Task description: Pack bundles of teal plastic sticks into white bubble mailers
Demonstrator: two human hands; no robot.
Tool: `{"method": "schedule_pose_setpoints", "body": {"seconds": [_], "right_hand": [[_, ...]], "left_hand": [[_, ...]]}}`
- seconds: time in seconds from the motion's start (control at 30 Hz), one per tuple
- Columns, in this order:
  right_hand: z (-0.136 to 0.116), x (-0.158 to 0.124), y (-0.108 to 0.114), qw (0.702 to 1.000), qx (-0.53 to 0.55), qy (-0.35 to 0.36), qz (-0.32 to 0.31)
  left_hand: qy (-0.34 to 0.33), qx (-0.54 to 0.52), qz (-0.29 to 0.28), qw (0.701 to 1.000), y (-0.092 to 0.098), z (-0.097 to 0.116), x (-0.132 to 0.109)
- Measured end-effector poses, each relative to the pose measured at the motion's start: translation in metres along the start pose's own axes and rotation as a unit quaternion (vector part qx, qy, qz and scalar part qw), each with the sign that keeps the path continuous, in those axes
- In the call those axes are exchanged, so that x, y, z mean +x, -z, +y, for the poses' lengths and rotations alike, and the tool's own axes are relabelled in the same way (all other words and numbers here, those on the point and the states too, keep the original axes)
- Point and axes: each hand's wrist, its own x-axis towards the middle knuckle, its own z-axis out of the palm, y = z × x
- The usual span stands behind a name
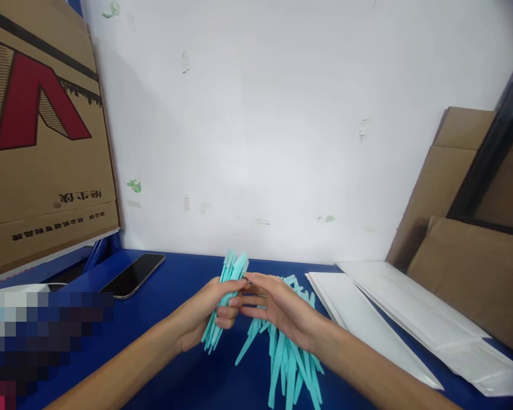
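- A bundle of thin teal sticks (229, 274) was held up above the middle of the desk, tilted, upper ends leaning right and blurred in my feed.
- The left hand (200, 310) was closed around that bundle at mid-length, thumb across the front, fingers curled beneath.
- The right hand (279, 304) was half open just beside the bundle, fingers spread, tips close to the left thumb. I saw nothing in its hold; I could not tell whether its fingertips touched the sticks.
- A loose pile of teal sticks (288, 364) lay on the desk under and beside the right hand. Hand and wrist hid part of it from me; the visible sticks pointed several ways.
- The blue desk (149, 319) carried all this.
- Right of the pile I logged a white flat stack (367, 319), one corner near the sticks, and just beyond it a second white stack (427, 324).
- A dark-screened phone (139, 274) lay back left, well apart from the bundle.
- Far left: a large printed carton (47, 182) with a red mark; a pixelated patch below it, contents unreadable.
- Far right: brown cardboard (474, 273) and a black bar (474, 171).
- Behind, a white wall (248, 125) bounded the desk, dotted with tape scraps (185, 61).
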Motion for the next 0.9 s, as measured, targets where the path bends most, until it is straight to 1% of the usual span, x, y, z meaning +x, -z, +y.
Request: {"method": "schedule_pose_setpoints", "body": {"seconds": [0.07, 0.13, 0.2, 0.27, 0.37, 0.43, 0.53, 0.63, 0.8, 0.9], "right_hand": [[0.0, -0.013, 0.007, 0.997, -0.074, 0.032, -0.002], [0.0, -0.019, 0.011, 0.989, -0.135, 0.053, 0.0], [0.0, -0.021, 0.012, 0.985, -0.162, 0.064, 0.004], [0.002, -0.022, 0.013, 0.983, -0.167, 0.076, 0.014], [0.004, -0.025, 0.016, 0.978, -0.182, 0.095, 0.036], [0.005, -0.028, 0.019, 0.975, -0.191, 0.096, 0.06], [0.006, -0.031, 0.021, 0.97, -0.195, 0.111, 0.097], [0.007, -0.03, 0.021, 0.965, -0.201, 0.138, 0.097], [0.013, -0.029, 0.02, 0.964, -0.205, 0.132, 0.104], [0.019, -0.027, 0.021, 0.97, -0.187, 0.115, 0.101]], "left_hand": [[-0.014, 0.049, -0.039, 0.998, -0.006, -0.005, -0.004], [-0.018, 0.093, -0.061, 0.994, -0.009, -0.008, -0.007], [-0.031, 0.114, -0.08, 0.99, -0.01, -0.009, -0.008], [-0.039, 0.101, -0.096, 0.989, -0.011, -0.011, -0.008], [-0.02, 0.059, -0.111, 0.992, -0.014, -0.015, -0.006], [-0.014, 0.034, -0.106, 0.994, -0.018, -0.02, -0.004], [-0.042, 0.03, -0.062, 0.997, -0.023, -0.029, -0.001], [-0.071, 0.067, -0.022, 0.995, -0.025, -0.035, -0.001], [-0.103, 0.109, -0.028, 0.988, -0.026, -0.039, -0.002], [-0.099, 0.117, -0.014, 0.988, -0.029, -0.04, -0.004]]}}
